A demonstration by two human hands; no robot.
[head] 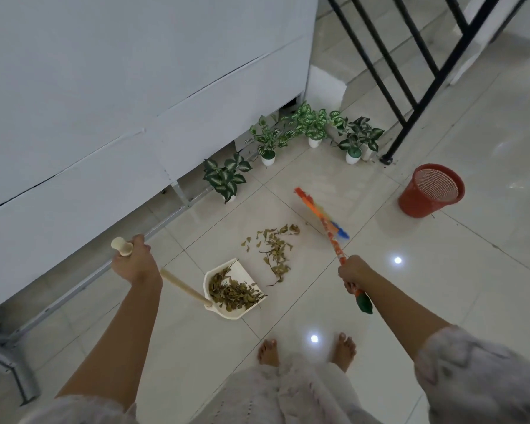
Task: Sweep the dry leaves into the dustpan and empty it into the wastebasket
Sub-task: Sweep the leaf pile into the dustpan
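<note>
My left hand (135, 261) grips the top of the long cream handle of a white dustpan (218, 270), which rests on the tiled floor and holds a heap of dry leaves (231, 293). More dry leaves (274, 247) lie loose on the floor just right of the pan's mouth. My right hand (354, 273) holds the orange patterned handle of a broom (318, 214); its colourful head is blurred, raised beyond the loose leaves. A red mesh wastebasket (430, 191) stands on the floor at the far right.
Several small potted plants (311, 123) line the base of a white table (104, 117) at left and back. A black stair railing (410, 87) stands behind the wastebasket. My bare feet (306, 351) are just below the dustpan.
</note>
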